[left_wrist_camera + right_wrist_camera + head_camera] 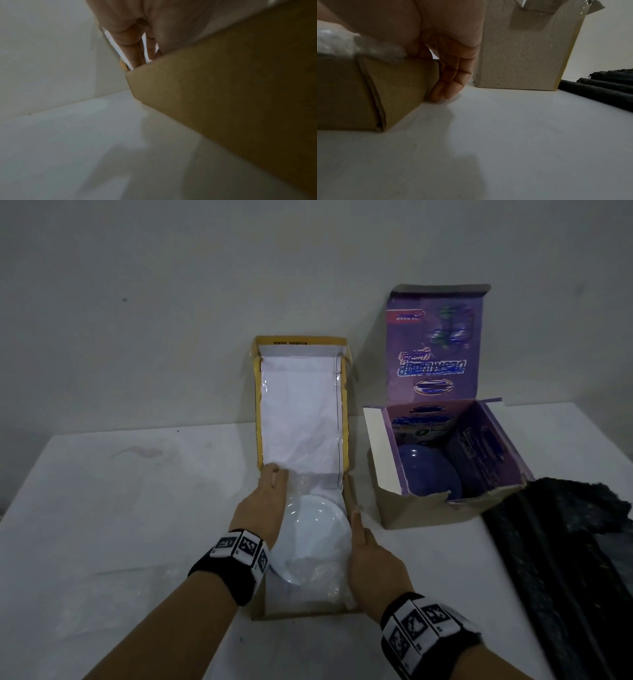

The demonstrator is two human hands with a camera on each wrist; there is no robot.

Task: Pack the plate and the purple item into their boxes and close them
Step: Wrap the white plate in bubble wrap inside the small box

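A white plate [315, 529] in clear bubble wrap lies inside a flat cardboard box [301, 613] whose yellow-edged lid [301, 412] stands upright. My left hand [265, 501] rests along the box's left wall, its fingers [135, 54] stretched toward the lid's base. My right hand [366, 546] presses the right wall, thumb on the rim and straight fingers [452, 81] down the outside to the table. To the right, the purple round item [424, 470] sits inside the purple box [421, 513], whose lid is up.
A white table [102, 525] meets a pale wall behind both boxes. Black crumpled fabric [565, 542] lies along the right side, close to the purple box. Bubble wrap [342, 42] bulges over the flat box's near rim.
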